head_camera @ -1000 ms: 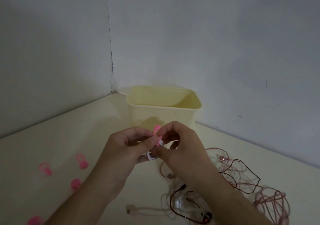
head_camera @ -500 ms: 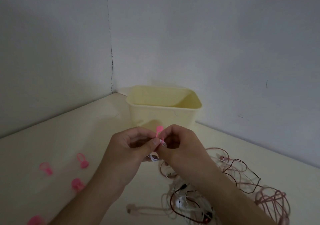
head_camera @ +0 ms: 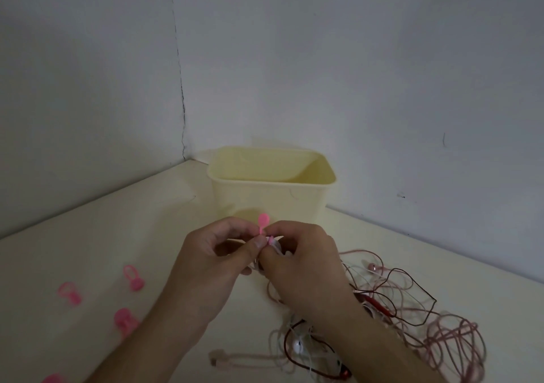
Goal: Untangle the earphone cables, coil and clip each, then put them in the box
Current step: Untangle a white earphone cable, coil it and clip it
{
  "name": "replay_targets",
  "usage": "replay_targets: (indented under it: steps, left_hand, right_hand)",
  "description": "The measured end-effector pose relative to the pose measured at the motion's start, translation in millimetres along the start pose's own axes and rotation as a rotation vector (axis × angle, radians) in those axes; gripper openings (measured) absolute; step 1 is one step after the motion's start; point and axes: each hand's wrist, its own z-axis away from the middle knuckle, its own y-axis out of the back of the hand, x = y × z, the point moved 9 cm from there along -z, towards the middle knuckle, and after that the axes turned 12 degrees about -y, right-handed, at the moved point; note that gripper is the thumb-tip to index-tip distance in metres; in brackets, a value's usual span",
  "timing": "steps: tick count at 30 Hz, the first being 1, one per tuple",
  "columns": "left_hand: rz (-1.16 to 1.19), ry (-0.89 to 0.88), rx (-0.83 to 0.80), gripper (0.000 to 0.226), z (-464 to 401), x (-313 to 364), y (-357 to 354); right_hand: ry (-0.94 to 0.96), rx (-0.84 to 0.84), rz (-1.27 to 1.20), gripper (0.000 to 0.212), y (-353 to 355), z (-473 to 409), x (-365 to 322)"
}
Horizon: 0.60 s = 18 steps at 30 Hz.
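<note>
From the head camera, both forearms reach forward and meet just in front of the box (head_camera: pixel 270 197). The left hand (head_camera: pixel 212 268) has its fingers curled, thumb tip pressed against a pink clip (head_camera: pixel 263 223) whose round, flat tab stands upright above the knuckles. The right hand (head_camera: pixel 300 262) is curled too, its fingertips pinching a small coil of white earphone cable (head_camera: pixel 276 245) right beside the clip's stem; most of that coil is hidden between the two hands.

The box is pale yellow plastic, smooth, open-topped with rounded corners, and stands in the corner where two grey walls meet. The table (head_camera: pixel 123 229) is a matte cream surface. To the right, under and beyond the right forearm, lies a loose tangle of cables (head_camera: pixel 418 312): thin pink, dark red and white strands looped over one another. To the left lie spare clips (head_camera: pixel 134 278), glossy pink with ring-shaped loops, well apart from the hands.
</note>
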Motion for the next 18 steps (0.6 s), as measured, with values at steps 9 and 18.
replay_targets:
  steps: [9, 18]
  left_hand:
    - [0.006, 0.008, 0.0, 0.004, -1, -2, 2]
    - [-0.017, 0.019, -0.064, 0.023, -1, 1, -4]
  right_hand:
    - [-0.171, -0.098, -0.436, 0.014, 7, -9, 9]
    - [-0.101, -0.112, -0.407, 0.01, 8, -9, 7]
